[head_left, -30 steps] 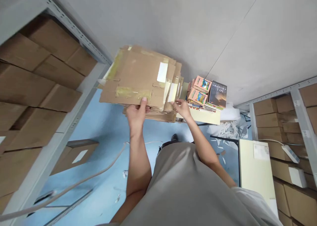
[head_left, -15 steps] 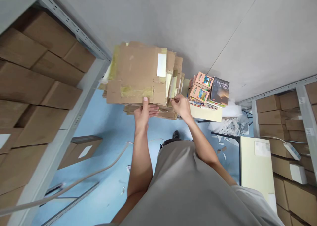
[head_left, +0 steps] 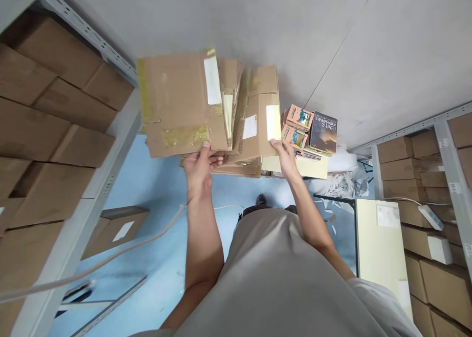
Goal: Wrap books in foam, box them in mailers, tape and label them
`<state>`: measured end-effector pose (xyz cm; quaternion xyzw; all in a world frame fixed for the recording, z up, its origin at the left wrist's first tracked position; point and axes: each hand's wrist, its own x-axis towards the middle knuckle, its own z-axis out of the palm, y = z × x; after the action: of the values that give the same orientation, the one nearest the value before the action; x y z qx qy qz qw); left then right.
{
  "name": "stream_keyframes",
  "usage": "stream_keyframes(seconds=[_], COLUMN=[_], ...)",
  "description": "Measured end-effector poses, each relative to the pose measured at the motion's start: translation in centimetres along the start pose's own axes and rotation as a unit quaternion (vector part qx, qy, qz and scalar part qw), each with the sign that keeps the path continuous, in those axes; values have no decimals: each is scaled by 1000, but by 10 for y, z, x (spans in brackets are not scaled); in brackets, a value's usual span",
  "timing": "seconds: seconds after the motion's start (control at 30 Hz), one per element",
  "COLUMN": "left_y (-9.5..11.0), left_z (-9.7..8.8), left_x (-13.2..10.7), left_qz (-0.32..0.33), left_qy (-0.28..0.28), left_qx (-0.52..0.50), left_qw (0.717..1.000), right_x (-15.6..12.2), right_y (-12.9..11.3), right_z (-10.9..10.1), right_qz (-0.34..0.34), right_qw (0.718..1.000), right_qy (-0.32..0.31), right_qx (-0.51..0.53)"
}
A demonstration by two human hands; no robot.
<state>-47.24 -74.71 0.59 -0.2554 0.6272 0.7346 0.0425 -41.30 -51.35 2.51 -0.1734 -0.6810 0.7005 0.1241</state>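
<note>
A stack of flattened cardboard boxes (head_left: 236, 168) stands in front of me. My left hand (head_left: 199, 166) grips the near edge of the top flattened box (head_left: 177, 106), which has yellowed tape and a white label, and holds it raised and swung left. My right hand (head_left: 283, 155) pinches the near edge of another flattened box (head_left: 260, 115) with white labels, tilted up beside the first. More flattened sheets fan out between the two.
A pile of books (head_left: 309, 133) sits on a cream table (head_left: 313, 167) right of the cardboard. Metal shelves with brown cartons (head_left: 55, 120) stand on the left and right (head_left: 424, 179). A cream cabinet (head_left: 379, 243), paper scraps and a cable (head_left: 110, 258) lie on the blue floor.
The top box has lifted and swung left in my left hand. My right hand has moved right and pulled a second flattened box up and apart from the first.
</note>
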Motion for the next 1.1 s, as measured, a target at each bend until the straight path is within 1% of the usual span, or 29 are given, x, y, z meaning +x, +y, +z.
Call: stream_keyframes(seconds=[0.13, 0.23, 0.3, 0.4, 0.47, 0.5, 0.57, 0.6, 0.63, 0.7, 0.8, 0.9, 1.0, 1.1], left_y=[-7, -11, -11, -9, -9, -9, -11, -13, -17, -26, -48, -77, -113, -151], left_z=[6, 12, 13, 8, 5, 6, 13, 20, 30, 57, 108, 163, 223, 279], left_x=[-3, -5, -5, -6, -11, -15, -27, -36, -45, -65, -95, -119, -148, -193], left_qz=[-18, -21, -24, -30, -34, -40, -57, -66, -70, -71, -61, -14, 32, 26], left_qy=[2, 2, -3, -18, -45, -70, -141, -182, -224, -303, -392, -447, -487, -527], left_qx=[20, 52, 71, 91, 110, 124, 164, 183, 197, 211, 209, 190, 164, 156], left_qw=[1000, 998, 997, 995, 992, 989, 975, 964, 952, 927, 894, 874, 857, 835], right_x=[-10, -29, -46, -73, -89, -96, -110, -118, -127, -148, -192, -244, -295, -344], right_y=[-14, -33, -50, -74, -85, -88, -92, -93, -93, -94, -97, -101, -98, -85], right_z=[-44, -79, -104, -137, -156, -164, -179, -186, -193, -210, -237, -263, -287, -309], right_qz=[23, 6, -12, -50, -76, -86, -94, -93, -91, -81, -48, 17, 70, 123], right_qw=[998, 995, 989, 973, 959, 953, 944, 941, 937, 928, 911, 883, 857, 843], right_qy=[47, 90, 136, 226, 273, 290, 314, 325, 336, 357, 384, 406, 403, 407], right_qx=[-17, -47, -48, -29, -22, -20, -22, -27, -36, -66, -141, -237, -314, -329])
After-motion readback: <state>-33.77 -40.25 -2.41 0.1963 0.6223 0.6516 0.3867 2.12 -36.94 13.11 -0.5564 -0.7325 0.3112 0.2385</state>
